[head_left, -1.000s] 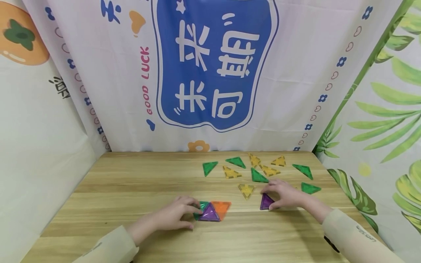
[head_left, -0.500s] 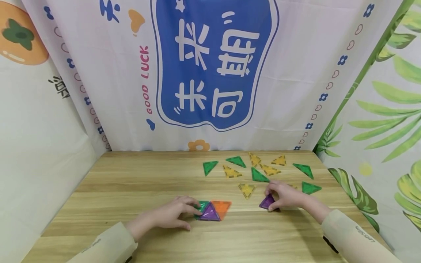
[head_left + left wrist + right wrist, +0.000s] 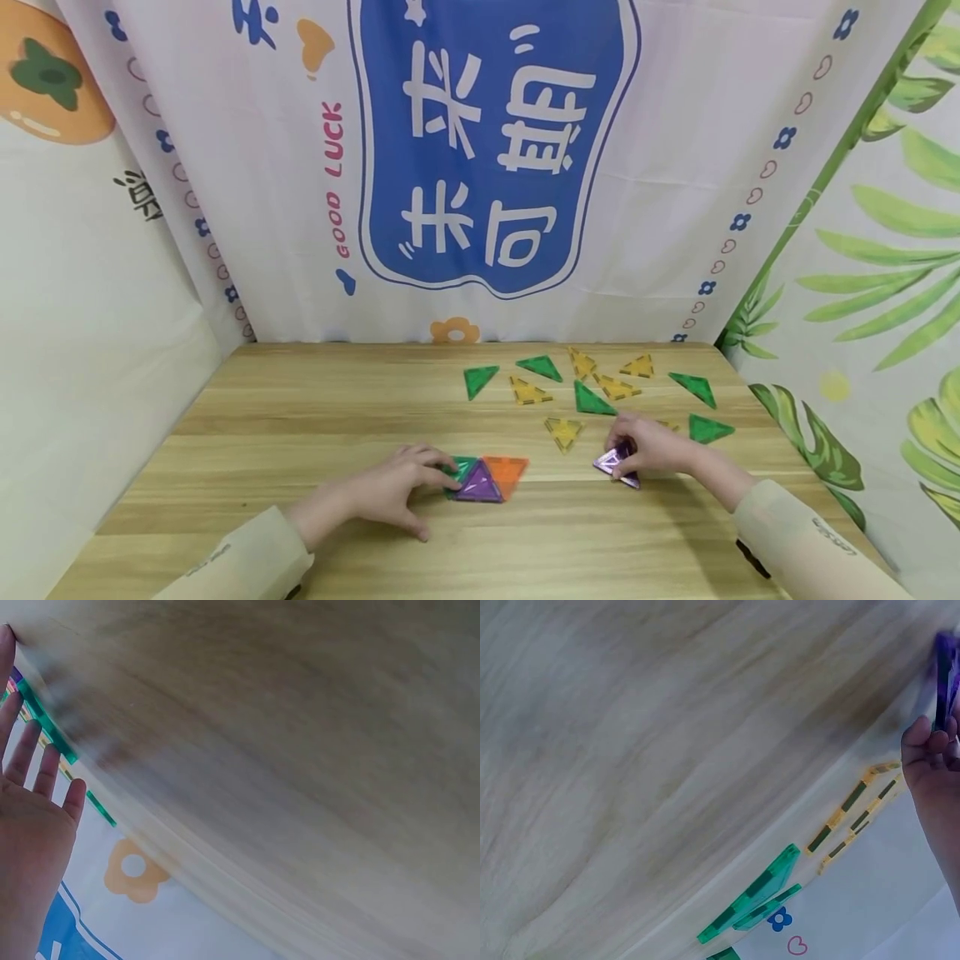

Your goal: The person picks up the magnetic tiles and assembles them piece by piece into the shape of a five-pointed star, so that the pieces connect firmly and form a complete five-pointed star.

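The right hand (image 3: 651, 446) pinched a purple tile (image 3: 606, 461). The loose left hand (image 3: 397, 487) touched a green tile (image 3: 465, 464); a nudge risked shifting it.

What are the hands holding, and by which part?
The right hand pinches a purple triangle tile at the side nearest the palm; the exact grip is partly hidden. The left hand grips nothing, just lies partly over the green tile.
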`<move>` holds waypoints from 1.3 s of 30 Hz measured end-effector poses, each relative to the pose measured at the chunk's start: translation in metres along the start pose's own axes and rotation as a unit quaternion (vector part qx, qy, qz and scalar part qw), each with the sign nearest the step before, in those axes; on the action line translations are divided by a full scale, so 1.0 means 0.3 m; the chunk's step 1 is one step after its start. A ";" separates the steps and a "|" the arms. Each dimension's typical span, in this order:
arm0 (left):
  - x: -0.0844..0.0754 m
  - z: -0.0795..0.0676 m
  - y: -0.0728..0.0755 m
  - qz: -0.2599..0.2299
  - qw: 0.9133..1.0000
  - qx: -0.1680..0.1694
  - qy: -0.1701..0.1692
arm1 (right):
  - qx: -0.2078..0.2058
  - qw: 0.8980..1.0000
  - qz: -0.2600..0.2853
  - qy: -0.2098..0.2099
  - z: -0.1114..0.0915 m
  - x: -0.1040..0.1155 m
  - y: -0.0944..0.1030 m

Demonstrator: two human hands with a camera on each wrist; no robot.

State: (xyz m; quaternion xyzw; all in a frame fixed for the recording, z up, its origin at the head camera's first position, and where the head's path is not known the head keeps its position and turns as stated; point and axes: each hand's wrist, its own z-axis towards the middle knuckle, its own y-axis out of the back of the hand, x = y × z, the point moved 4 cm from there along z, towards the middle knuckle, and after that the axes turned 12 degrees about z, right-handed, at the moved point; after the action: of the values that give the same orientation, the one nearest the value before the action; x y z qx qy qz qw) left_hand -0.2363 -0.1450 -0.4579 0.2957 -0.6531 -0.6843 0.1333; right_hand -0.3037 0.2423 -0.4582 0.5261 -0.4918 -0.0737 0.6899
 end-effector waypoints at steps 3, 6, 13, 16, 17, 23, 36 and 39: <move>-0.003 0.000 0.001 0.001 1.000 -0.002 -0.003 | 0.012 1.000 0.013 -0.007 -0.001 0.004 0.005; -0.002 -0.001 0.002 0.002 1.000 -0.006 -0.006 | 0.030 0.998 0.045 -0.011 -0.001 0.005 0.006; 0.002 -0.011 0.007 0.000 1.000 -0.026 0.010 | 0.027 0.994 0.107 -0.022 0.023 0.006 0.000; 0.019 -0.019 0.008 0.001 0.998 -0.050 0.043 | 0.021 0.989 0.139 -0.036 0.046 0.017 0.003; 0.028 -0.021 0.007 0.002 0.997 -0.060 0.057 | 0.021 0.988 0.148 -0.039 0.056 0.021 0.004; 0.080 -0.014 0.007 0.005 0.985 -0.118 0.129 | 0.028 0.982 0.185 -0.040 0.129 0.059 0.001; 0.134 0.041 -0.013 -0.035 0.956 -0.130 0.259 | 0.008 0.985 0.171 -0.013 0.316 0.155 -0.041; 0.136 0.044 -0.012 -0.036 0.950 -0.131 0.280 | 0.003 0.985 0.175 -0.009 0.354 0.180 -0.053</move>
State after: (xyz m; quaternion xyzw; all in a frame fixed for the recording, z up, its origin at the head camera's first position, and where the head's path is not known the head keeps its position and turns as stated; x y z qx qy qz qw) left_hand -0.2755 -0.1570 -0.4711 0.4786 -0.4828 -0.6578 0.3241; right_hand -0.3502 0.1325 -0.4425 0.4336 -0.5826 0.0448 0.6860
